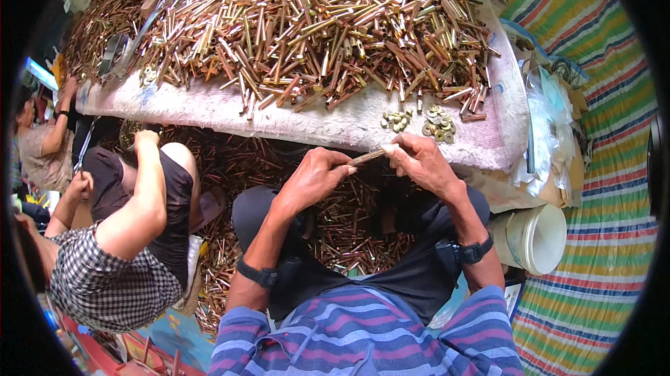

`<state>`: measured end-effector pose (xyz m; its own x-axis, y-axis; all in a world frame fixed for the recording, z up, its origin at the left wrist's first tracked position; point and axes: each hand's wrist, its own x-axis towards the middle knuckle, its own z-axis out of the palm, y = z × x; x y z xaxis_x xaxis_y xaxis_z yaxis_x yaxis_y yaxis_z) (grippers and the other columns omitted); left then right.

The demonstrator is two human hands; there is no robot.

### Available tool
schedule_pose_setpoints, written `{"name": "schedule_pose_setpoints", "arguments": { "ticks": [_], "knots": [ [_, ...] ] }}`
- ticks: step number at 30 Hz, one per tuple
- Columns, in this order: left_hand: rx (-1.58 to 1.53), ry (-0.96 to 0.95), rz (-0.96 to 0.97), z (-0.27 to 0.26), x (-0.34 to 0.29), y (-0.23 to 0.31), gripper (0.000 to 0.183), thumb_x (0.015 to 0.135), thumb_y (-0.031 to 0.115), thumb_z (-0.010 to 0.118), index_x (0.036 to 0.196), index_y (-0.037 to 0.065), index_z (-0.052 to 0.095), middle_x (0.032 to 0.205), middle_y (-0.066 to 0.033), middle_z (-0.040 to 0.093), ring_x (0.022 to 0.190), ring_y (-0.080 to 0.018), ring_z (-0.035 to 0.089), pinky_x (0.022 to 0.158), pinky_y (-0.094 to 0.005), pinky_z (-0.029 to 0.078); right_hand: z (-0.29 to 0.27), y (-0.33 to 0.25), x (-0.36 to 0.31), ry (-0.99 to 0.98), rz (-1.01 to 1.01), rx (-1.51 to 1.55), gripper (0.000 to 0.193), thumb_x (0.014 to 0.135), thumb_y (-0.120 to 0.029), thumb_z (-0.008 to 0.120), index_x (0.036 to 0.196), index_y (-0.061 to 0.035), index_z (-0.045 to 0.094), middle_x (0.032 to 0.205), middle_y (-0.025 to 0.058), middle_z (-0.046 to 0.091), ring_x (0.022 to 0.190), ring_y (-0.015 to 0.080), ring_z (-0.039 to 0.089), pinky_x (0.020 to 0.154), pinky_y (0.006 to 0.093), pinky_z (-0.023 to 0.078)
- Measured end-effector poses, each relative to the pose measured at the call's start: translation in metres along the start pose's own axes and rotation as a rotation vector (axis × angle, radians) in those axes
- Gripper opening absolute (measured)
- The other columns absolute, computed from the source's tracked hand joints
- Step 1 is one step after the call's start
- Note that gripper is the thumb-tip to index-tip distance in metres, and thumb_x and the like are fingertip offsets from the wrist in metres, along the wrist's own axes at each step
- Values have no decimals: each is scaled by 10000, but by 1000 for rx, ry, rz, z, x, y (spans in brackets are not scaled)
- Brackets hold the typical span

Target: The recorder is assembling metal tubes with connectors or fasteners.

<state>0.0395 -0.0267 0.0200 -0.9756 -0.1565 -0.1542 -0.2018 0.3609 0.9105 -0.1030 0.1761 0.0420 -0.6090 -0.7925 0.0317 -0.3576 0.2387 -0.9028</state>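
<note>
My left hand [314, 179] pinches one end of a thin, brass-coloured metal tube [368, 158] between thumb and fingers. The other end sits in the closed fingers of my right hand [426, 165]. The tube lies nearly level, just off the table's front edge and above my lap. Something white shows at the right fingertips, too small to name. Beyond my right hand, a small heap of nuts [396, 121] and a heap of round washers [439, 125] rest on the cloth-covered table [335, 121]. A large pile of similar metal tubes [307, 34] covers most of that table.
More tubes [349, 236] lie heaped on the floor between and beside my legs. At my right stand a white bucket [544, 239] on its side and clear plastic bags [548, 125]. A person in a checked shirt [115, 278] sits close at my left; another person [45, 139] is farther off.
</note>
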Motion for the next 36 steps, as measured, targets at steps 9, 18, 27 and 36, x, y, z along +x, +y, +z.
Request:
{"name": "schedule_pose_setpoints", "arguments": {
  "ticks": [9, 18, 27, 36],
  "knots": [
    [-32, 7, 10, -3, 0, 1, 288, 907, 192, 684, 1077, -35, 737, 637, -16, 561, 598, -84, 464, 541, -300, 398, -4, 3, 3, -37, 86, 47, 362, 1030, -279, 601, 804, 3, 634, 611, 5, 568, 517, 79, 552, 475, 260, 444],
    [-27, 25, 21, -3, -3, -3, 302, 913, 205, 682, 1076, -45, 729, 651, -48, 584, 615, -102, 487, 578, -312, 435, -5, -1, 9, -95, 207, 61, 402, 1025, -309, 607, 772, 1, 651, 584, 13, 582, 502, 78, 552, 480, 250, 446],
    [28, 30, -4, -6, -6, 6, 275, 887, 172, 668, 1040, -50, 723, 763, -241, 673, 663, -309, 634, 692, -407, 507, -6, -1, 14, -153, 214, 44, 388, 1026, -290, 596, 778, 0, 665, 559, 7, 569, 488, 83, 546, 477, 249, 454],
    [15, 62, 7, -8, -8, 5, 315, 916, 214, 688, 1085, -50, 719, 661, -117, 597, 642, -108, 506, 619, -345, 466, -15, -9, 29, -202, 299, -36, 455, 1016, -331, 605, 713, 6, 640, 565, 28, 583, 492, 108, 560, 476, 276, 463]
  ]
}}
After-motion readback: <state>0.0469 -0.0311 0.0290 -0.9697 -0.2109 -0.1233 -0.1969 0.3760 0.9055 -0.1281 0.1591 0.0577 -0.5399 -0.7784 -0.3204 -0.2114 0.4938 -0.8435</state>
